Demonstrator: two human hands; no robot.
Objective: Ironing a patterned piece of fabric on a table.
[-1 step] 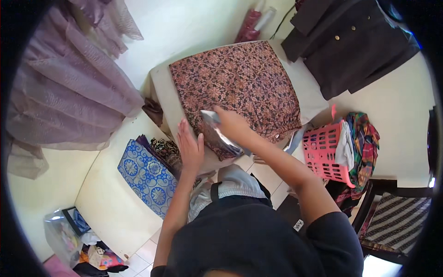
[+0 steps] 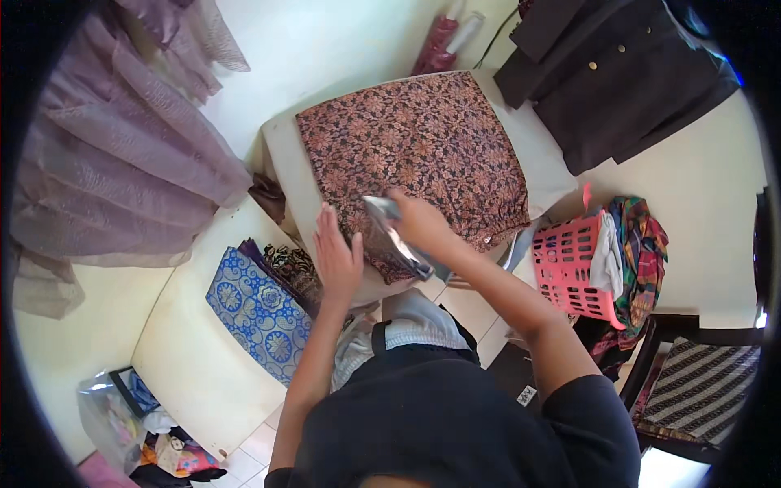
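A brown-and-black floral cloth [image 2: 415, 138] lies spread over a pale padded ironing surface [image 2: 285, 154]. My right hand [image 2: 419, 221] is closed around the handle of a clothes iron [image 2: 392, 232], whose shiny metal side shows. The iron rests on the near left part of the cloth, tilted so its tip points away from me. My left hand [image 2: 338, 248] is open, fingers stretched, at the cloth's near left edge, just left of the iron. The iron's handle is mostly hidden under my right hand.
A pink basket [image 2: 573, 268] with clothes stands right of the ironing surface. Folded blue patterned cloth [image 2: 260, 305] lies on a cream surface [image 2: 187, 350] at left. A dark jacket [image 2: 618, 89] hangs at far right, a mauve dress [image 2: 122, 163] at left. Striped cloth [image 2: 700, 390] lies lower right.
The iron and my right hand have shifted slightly to the right over the cloth. My left hand has moved a little up and to the right, still open.
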